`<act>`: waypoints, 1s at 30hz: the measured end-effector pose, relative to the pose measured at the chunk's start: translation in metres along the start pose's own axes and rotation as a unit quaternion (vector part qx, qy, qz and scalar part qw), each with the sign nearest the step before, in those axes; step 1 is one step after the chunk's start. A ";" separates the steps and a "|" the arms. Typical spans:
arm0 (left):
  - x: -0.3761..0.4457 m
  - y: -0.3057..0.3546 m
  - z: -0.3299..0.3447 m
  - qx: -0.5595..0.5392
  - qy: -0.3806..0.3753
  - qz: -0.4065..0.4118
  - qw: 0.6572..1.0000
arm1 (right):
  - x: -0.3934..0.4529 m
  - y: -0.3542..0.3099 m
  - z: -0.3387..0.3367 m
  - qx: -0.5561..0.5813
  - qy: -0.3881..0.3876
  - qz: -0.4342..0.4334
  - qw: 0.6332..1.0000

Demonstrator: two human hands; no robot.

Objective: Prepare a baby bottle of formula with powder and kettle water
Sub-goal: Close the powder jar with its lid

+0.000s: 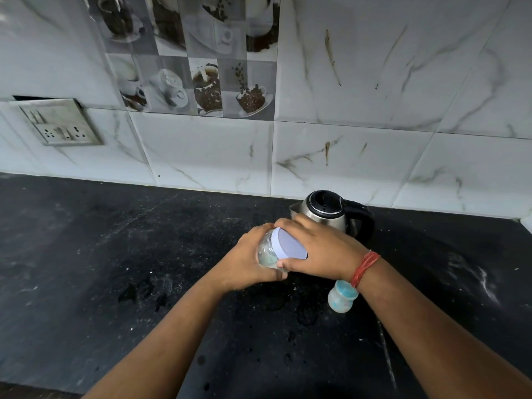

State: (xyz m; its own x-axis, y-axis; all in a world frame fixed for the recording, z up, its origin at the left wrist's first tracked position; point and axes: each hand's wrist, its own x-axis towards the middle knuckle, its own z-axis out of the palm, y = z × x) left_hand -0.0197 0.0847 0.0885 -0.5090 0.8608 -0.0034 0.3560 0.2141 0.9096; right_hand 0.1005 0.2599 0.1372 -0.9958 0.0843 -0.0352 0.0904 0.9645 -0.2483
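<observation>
Fingers of the left hand (244, 262) wrap the clear jar (266, 254) above the counter (115, 254), right hand (319, 249) clamps its lid (289, 245), wrist half-hiding the baby bottle (341, 298), kettle (325, 211) behind

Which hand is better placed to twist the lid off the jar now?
The right hand: its fingers already curl round the pale lid, while the left hand grips the clear jar body from the side, so it can probably steady it.
</observation>
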 end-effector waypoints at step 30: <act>-0.022 -0.021 0.031 -0.035 0.089 -0.042 0.995 | -0.005 -0.043 0.043 0.165 0.170 0.154 0.959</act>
State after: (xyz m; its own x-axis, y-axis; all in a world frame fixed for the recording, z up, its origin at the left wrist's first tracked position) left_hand 0.0078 0.0757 0.0562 -0.6679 0.7441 -0.0125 0.2542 0.2439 0.9359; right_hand 0.1024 0.2066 0.1061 -0.8625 0.4838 0.1484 0.3243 0.7535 -0.5720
